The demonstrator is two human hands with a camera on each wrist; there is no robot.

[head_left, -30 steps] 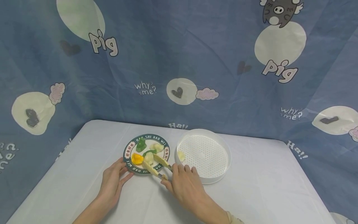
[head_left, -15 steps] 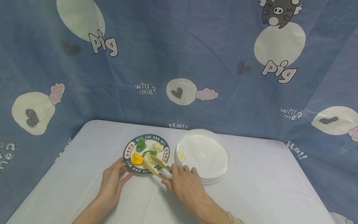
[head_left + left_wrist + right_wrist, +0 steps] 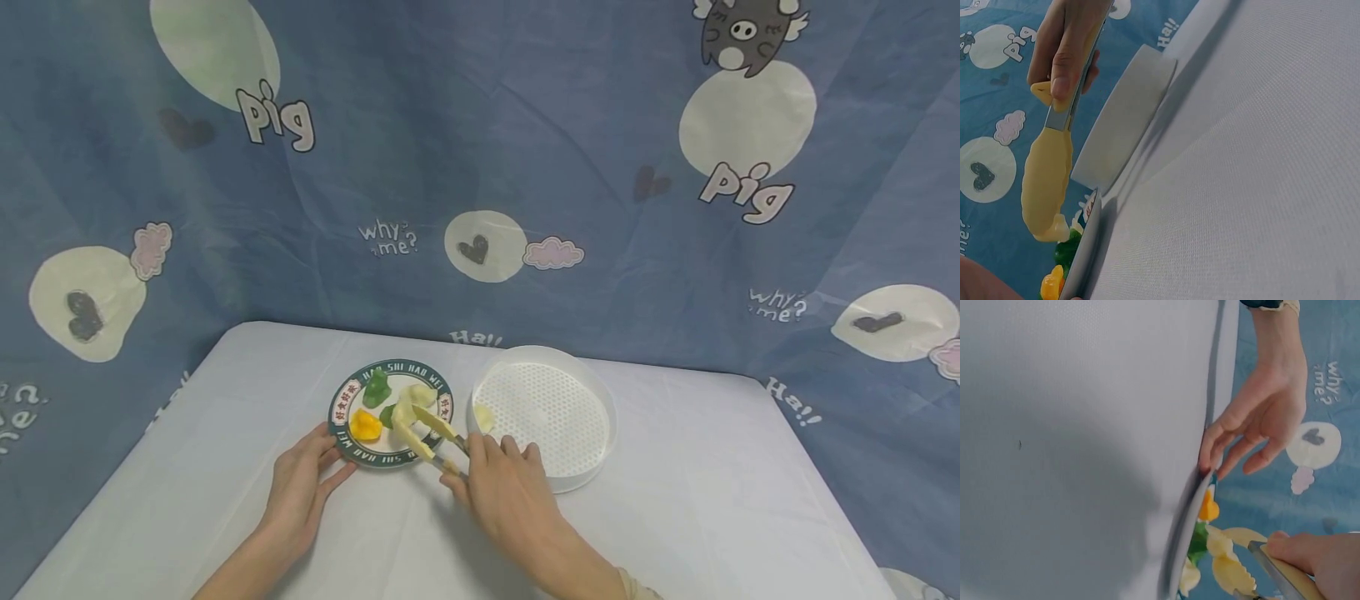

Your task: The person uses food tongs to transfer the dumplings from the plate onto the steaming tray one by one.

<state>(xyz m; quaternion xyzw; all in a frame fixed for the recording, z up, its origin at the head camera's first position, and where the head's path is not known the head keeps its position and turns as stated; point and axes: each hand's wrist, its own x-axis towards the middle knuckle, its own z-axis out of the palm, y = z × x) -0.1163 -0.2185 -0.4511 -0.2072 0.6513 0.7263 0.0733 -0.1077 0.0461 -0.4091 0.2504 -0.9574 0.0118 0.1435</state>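
Note:
My right hand (image 3: pixel 513 500) grips a pair of tongs (image 3: pixel 444 428) with pale yellow tips. Between those tips is a pale dumpling (image 3: pixel 405 408), held over the plate. The round plate (image 3: pixel 339 435) has a green rim with lettering, and my left hand (image 3: pixel 300 483) pinches its near left edge, thumb below and fingers beside it. On the plate lie a green dumpling (image 3: pixel 377 389), an orange-yellow dumpling (image 3: pixel 365 426), another pale dumpling (image 3: pixel 424 395) and a second green dumpling (image 3: pixel 387 416), partly hidden by the tongs. In the left wrist view the tongs (image 3: pixel 1047 181) hang over the plate's edge.
A round white perforated steamer tray (image 3: pixel 551 417) stands right of the plate, one pale dumpling (image 3: pixel 483 417) at its left inner side. White cloth covers the table (image 3: pixel 697 475); a blue printed curtain (image 3: pixel 420 150) hangs behind.
The tongs have narrowed on the pale dumpling and shifted it slightly right and farther back on the plate, partly covering a green one. My left hand and the plate stay put.

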